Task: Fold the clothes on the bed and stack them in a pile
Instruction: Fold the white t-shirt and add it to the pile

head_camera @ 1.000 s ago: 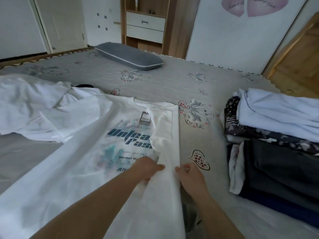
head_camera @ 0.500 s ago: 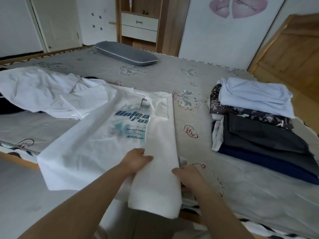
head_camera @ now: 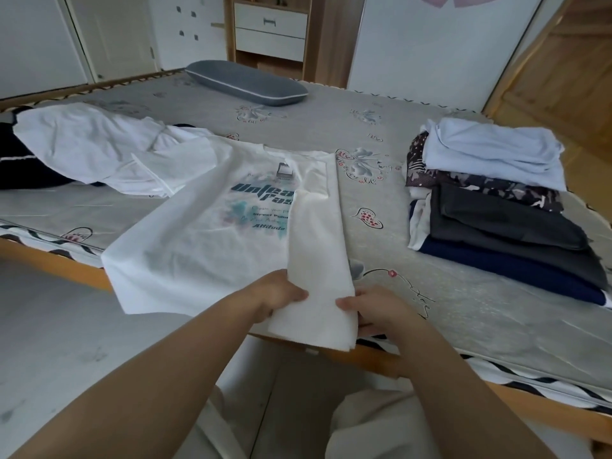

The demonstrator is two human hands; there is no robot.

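From the head camera I see a white printed T-shirt [head_camera: 205,246] spread on the grey bed [head_camera: 298,127], its right side folded inward over the print and its hem hanging past the bed's near edge. My left hand [head_camera: 276,294] and right hand [head_camera: 372,308] each pinch that folded strip near the hem. A pile of folded clothes [head_camera: 496,200] sits to the right, well apart, and crumpled white garments [head_camera: 99,147] lie to the left.
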